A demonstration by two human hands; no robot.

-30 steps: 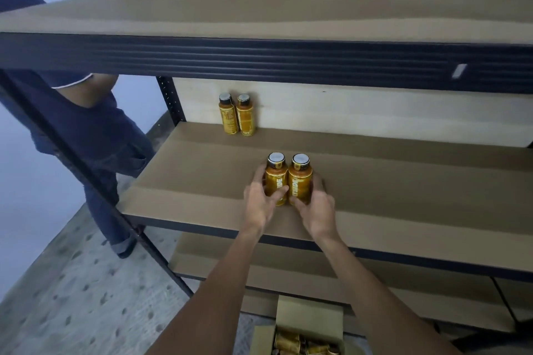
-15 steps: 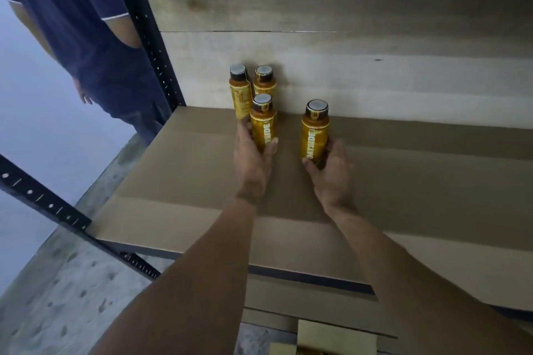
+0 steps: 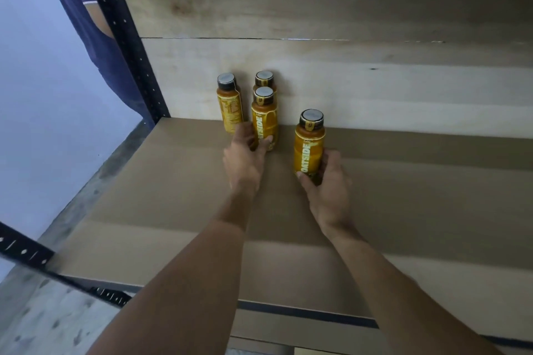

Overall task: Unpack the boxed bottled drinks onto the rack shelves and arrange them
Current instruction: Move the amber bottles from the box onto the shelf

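While left grip (image 3: 245, 161) clasps the far bottle (image 3: 264, 119), right grip (image 3: 327, 183) clasps the near bottle (image 3: 308, 147) — labelled OATSIDE.

Four amber drink bottles, silver caps, dark collars, all upright on the rack shelf (image 3: 173, 181).
Back-left bottle (image 3: 230, 106) and back-right bottle (image 3: 264, 80) stand against the rear panel. Front bottle (image 3: 264, 121) stands just before the back-right one, gripped low by the left hand (image 3: 245, 161). Outer bottle (image 3: 308, 147) stands apart to the right, gripped low by the right hand (image 3: 328, 187).
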